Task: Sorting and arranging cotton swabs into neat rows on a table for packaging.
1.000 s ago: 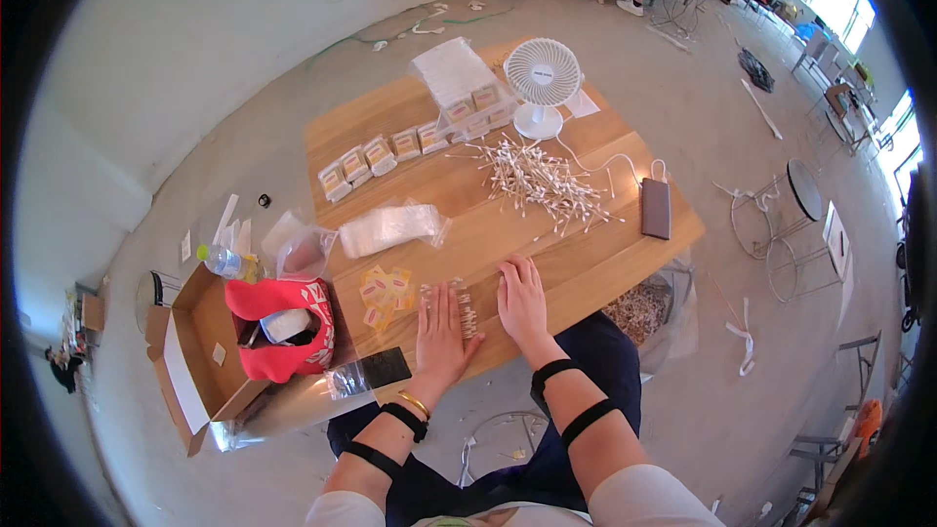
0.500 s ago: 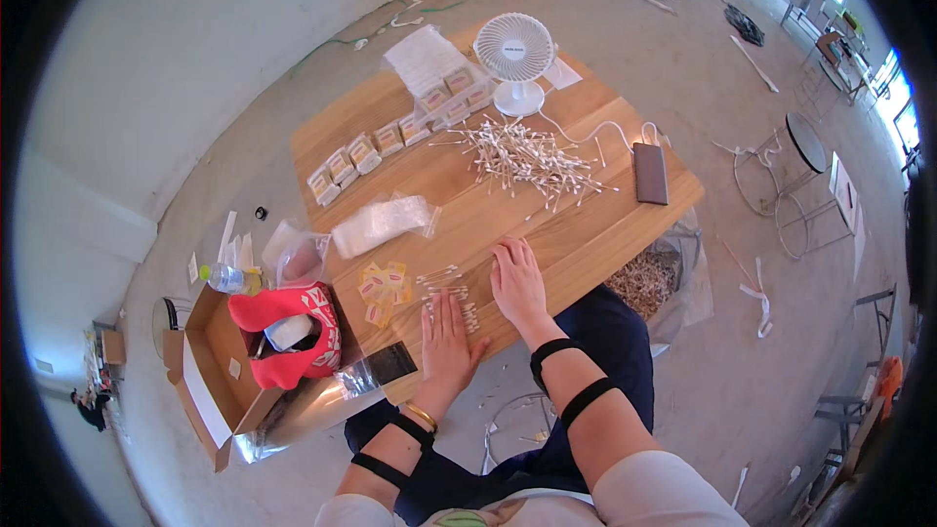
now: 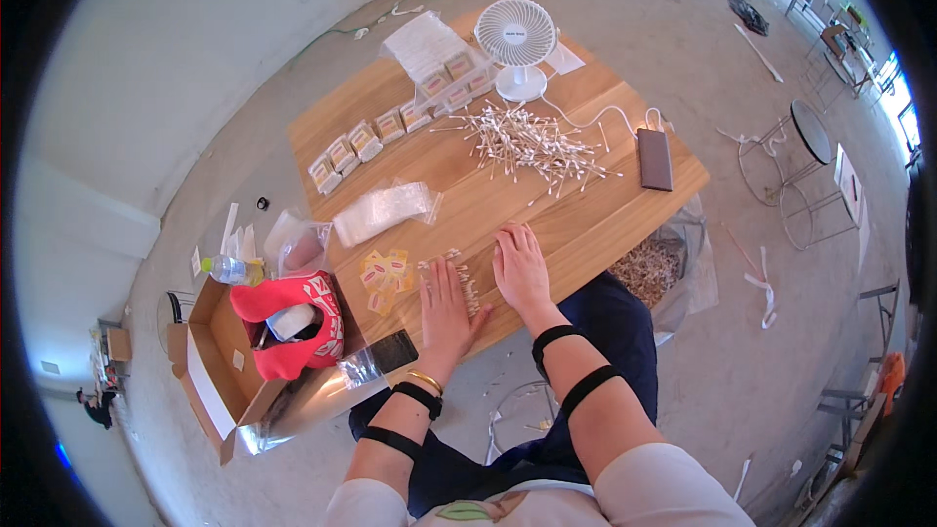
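My left hand [image 3: 446, 317] lies palm down with its fingers stretched out over a small flat layer of cotton swabs [image 3: 468, 285] near the table's front edge. Swab tips show beyond and beside its fingers. Flat on the bare wood to the right rests my right hand [image 3: 521, 268], fingers extended, holding nothing visible. Just left of the left hand are several small yellow printed cards [image 3: 387, 271]. Farther back, a stack of clear plastic bags [image 3: 381, 215] lies on the table. A large loose heap of cotton swabs [image 3: 537, 151] spreads behind my right hand.
A row of small filled packs [image 3: 365, 142] lines the table's [image 3: 625, 220] left back side. A white fan [image 3: 515, 34] and a dark power bank [image 3: 654, 159] joined by a cable stand behind. An open carton [image 3: 210, 361] with a red neck pillow [image 3: 327, 317] sits left.
My left hand has slid slightly forward over the swabs, covering some loose ones. The right hand stays flat on the table. The whole view has shifted a little.
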The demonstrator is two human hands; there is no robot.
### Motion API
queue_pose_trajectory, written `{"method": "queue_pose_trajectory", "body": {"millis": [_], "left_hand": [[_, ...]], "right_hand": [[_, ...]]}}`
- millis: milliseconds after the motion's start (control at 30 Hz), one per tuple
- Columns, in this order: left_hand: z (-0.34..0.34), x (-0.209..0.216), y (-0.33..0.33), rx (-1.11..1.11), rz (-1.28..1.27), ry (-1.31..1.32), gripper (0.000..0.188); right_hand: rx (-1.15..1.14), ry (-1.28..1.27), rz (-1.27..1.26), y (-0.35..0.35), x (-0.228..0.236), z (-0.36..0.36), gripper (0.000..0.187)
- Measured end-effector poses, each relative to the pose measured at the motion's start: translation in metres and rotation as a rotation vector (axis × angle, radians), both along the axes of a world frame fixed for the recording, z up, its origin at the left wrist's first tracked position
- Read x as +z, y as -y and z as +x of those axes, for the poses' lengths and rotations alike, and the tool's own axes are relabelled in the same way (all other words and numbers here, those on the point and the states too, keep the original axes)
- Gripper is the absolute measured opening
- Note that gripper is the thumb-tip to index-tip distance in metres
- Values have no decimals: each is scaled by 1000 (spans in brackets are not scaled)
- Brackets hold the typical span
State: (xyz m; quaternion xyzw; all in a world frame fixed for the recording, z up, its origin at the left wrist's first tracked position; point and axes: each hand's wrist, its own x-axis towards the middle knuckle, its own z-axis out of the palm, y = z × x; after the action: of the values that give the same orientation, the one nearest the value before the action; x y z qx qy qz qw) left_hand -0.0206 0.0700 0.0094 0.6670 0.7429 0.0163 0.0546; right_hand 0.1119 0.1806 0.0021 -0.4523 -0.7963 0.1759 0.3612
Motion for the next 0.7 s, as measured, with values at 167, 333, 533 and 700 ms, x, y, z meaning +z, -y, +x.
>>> {"method": "queue_pose_trajectory", "body": {"millis": [167,333,533,700], "left_hand": [[2,4,3,-14,33,-8,101],[10,-1,17,-33,40,0,100],[7,3,3,0,11,55,97],[19,6,24,-37,39,71,95]], "right_hand": [[-23,7,1,1,-3,0,23],[-13,3,-2,0,-2,0,23],[-12,19,-17,-1,-3,1,23],[-9,48,-29,-1,-2,0,25]]}}
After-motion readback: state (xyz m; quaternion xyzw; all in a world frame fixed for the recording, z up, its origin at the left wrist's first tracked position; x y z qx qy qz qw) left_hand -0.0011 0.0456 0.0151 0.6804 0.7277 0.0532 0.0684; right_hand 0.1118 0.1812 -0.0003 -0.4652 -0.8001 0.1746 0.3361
